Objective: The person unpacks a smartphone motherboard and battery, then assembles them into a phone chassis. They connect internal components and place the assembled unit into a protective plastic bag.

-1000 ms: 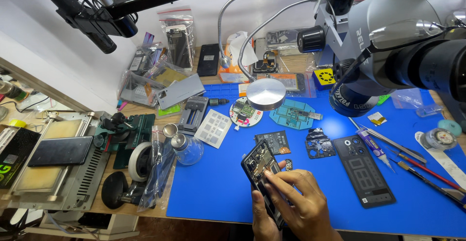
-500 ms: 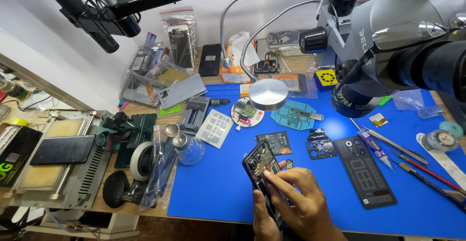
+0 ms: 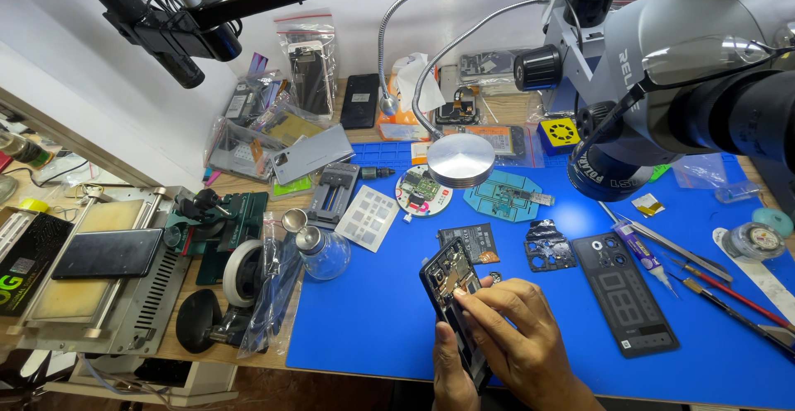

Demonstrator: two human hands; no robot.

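The left hand (image 3: 451,369) is cradling the opened phone (image 3: 454,303) from below, its thumb lying up along the phone's left edge and the other fingers curled out of sight behind the body, so the grip is closed around the lower half of the handset. To do this step well, that hand is best kept steady and low over the blue mat (image 3: 364,328), with the phone tilted toward the eye so the exposed inside is facing up. Just right of the thumb, the right hand (image 3: 517,336) is lying over the phone's lower half with its fingers (image 3: 480,291) bunched together and pressing at the middle of the open back; whether they are pinching a small part or only touching the board cannot be told. Light, square pressure seems wise here, since the parts inside look small and closely packed. The phone is being held above the near edge of the mat, slanting up and to the left away from the fingertips. It is a dark slab with its rear cover off, showing a black frame, metal shields and a pale patch near the top end. Beyond the fingertips a small dark board (image 3: 469,243) is lying on the mat, and to the right of the knuckles a black back cover (image 3: 624,293) is lying flat.
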